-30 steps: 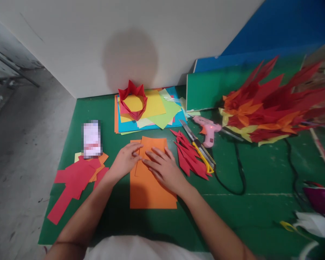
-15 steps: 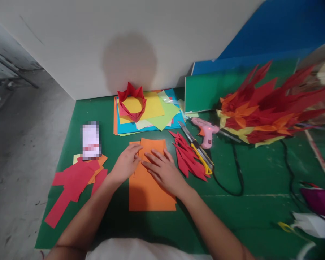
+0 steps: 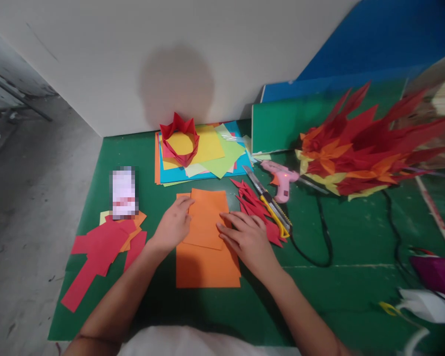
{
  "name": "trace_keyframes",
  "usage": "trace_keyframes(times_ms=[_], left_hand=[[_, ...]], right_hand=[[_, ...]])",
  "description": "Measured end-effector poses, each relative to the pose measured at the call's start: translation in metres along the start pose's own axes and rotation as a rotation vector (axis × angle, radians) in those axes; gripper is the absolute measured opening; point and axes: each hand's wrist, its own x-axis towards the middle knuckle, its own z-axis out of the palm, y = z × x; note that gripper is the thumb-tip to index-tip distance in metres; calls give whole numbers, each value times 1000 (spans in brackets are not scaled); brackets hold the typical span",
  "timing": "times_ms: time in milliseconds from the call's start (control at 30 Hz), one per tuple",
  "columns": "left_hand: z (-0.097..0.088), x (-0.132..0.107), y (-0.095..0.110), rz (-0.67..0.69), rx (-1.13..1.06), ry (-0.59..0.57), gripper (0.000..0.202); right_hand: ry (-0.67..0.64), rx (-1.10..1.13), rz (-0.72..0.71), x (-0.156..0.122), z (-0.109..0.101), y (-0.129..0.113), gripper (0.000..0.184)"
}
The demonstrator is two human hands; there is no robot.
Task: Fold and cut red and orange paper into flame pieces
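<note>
Clock face centred on the smaller orange sheet (image 3: 207,217), 12 pointing away from me. This sheet is lying on the larger orange paper (image 3: 207,269), its near edge slanting slightly, both resting on the green tabletop (image 3: 348,296) in front of me.

Left hand (image 3: 174,221): the fingers are bending over the smaller sheet's left edge at 10 o'clock, touching it. My thumb is not showing clearly, so I cannot tell whether I am pinching the paper.
Right hand (image 3: 250,240): the fingers are spreading loosely, unclenched, tips resting at the right edge at 3 o'clock.

Holders and contents: at 11 o'clock a pointed red paper ring (image 3: 180,157) is standing open on the paper stack (image 3: 241,149), its hollow framing yellow paper (image 3: 213,141). Around 2 o'clock the pink glue gun (image 3: 280,170) is showing a small glowing light; a clear stick is protruding from its rear. Nearer, the yellow cutter (image 3: 266,199) is lying with its blade extending, touching the folded red pieces (image 3: 254,210).

Between 8 and 9, red strips (image 3: 107,244) are overlapping in a pile; a pixelated rectangle (image 3: 124,193) is lying at its top end. Between 2 and 3, well apart, the flame-shaped paper cluster (image 3: 367,153) is fanning outward.
</note>
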Motion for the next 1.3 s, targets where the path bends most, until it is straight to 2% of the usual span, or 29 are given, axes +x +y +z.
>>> trace_keyframes(times_ms=[133, 233, 467, 600, 767, 967, 1300], left_hand=[[-1, 0, 1, -16, 19, -24, 41], [-2, 0, 2, -37, 14, -20, 41], [-1, 0, 3, -41, 9, -7, 44], [0, 0, 2, -21, 21, -3, 43], [5, -2, -1, 25, 64, 17, 44], [8, -3, 0, 36, 108, 28, 43], [10, -5, 3, 31, 160, 19, 45]], right_hand=[[63, -13, 34, -6, -2, -2, 15], [62, 24, 13, -7, 0, -3, 18], [-89, 257, -142, -17, -9, 3, 22], [-116, 292, -140, -19, -14, 1, 20], [-46, 179, -93, -8, -10, 2, 25], [26, -21, -58, 14, -6, 14, 24], [17, -178, 54, 56, -1, 32, 22]])
